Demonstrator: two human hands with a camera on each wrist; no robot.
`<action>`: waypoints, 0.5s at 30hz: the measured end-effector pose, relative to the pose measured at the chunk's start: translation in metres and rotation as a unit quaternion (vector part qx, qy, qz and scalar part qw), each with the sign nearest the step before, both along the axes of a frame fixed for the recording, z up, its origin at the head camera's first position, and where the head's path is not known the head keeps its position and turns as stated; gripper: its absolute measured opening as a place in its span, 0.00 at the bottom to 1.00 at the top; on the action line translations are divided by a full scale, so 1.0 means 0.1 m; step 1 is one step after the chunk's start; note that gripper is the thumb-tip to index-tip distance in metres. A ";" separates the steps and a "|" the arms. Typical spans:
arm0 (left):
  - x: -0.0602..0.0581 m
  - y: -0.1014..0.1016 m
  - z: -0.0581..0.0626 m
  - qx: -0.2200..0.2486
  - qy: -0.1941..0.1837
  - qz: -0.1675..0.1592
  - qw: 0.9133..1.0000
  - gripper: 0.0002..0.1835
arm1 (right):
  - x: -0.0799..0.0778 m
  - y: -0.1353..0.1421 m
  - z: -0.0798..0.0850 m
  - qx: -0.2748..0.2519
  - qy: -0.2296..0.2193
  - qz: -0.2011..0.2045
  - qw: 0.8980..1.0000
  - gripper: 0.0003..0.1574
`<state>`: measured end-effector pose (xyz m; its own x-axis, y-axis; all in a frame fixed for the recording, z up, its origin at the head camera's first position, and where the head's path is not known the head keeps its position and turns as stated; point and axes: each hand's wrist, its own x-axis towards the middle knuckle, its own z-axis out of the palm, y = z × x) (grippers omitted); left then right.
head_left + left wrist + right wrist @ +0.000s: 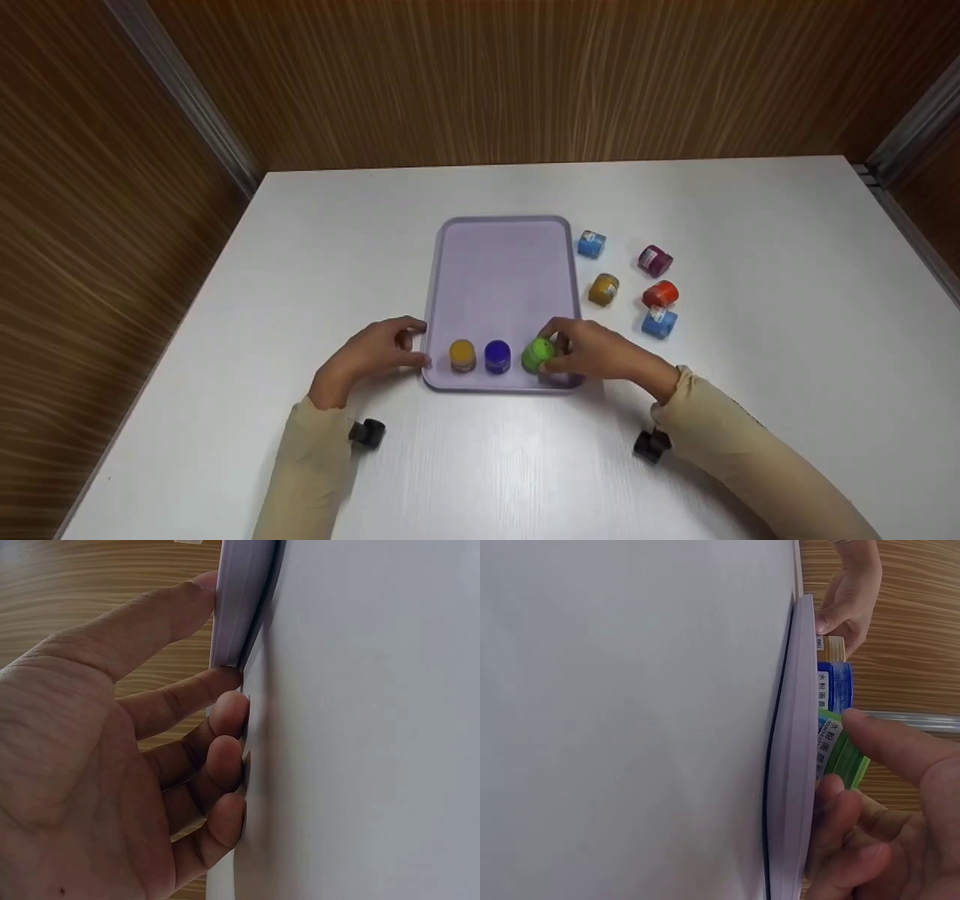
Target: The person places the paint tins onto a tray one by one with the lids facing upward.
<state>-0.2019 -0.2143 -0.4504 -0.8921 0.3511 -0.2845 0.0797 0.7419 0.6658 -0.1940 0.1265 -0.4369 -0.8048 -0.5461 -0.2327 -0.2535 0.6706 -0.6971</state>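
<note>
My right hand (pixel 600 351) pinches a green paint jar (pixel 538 354) between thumb and fingers at the near right corner of a lilac tray (pixel 502 285). The jar leans slightly in the right wrist view. To its left, a blue-violet paint jar (pixel 497 356) and a yellow-orange paint jar (pixel 462 355) stand upright on the tray in a row. My left hand (pixel 375 349) rests at the tray's left edge; in the left wrist view its thumb touches the tray rim (pixel 240 600), and the other fingers are loosely bent against the table and rim.
Right of the tray, paint jars lie on the white table (pixel 750 300): two light blue ones (pixel 592 244), an ochre one (pixel 604 289), a purple one (pixel 655 260) and a red-orange one (pixel 661 293). Wood-grain panels (pixel 525 82) stand behind and at the sides.
</note>
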 end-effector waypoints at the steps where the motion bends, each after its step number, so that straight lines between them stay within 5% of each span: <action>1: 0.00 0.00 0.00 0.000 0.000 -0.001 1.000 0.35 | 0.00 0.00 0.00 0.002 0.001 0.000 1.000 0.25; 15: 0.00 0.01 0.01 -0.001 -0.002 0.008 1.000 0.34 | 0.02 -0.05 0.02 0.031 0.000 -0.002 1.000 0.25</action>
<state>-0.2016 -0.2133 -0.4499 -0.8965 0.3359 -0.2890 0.0643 0.7438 0.6653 -0.1916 0.1214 -0.4345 -0.8072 -0.5268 -0.2663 -0.2499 0.7137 -0.6544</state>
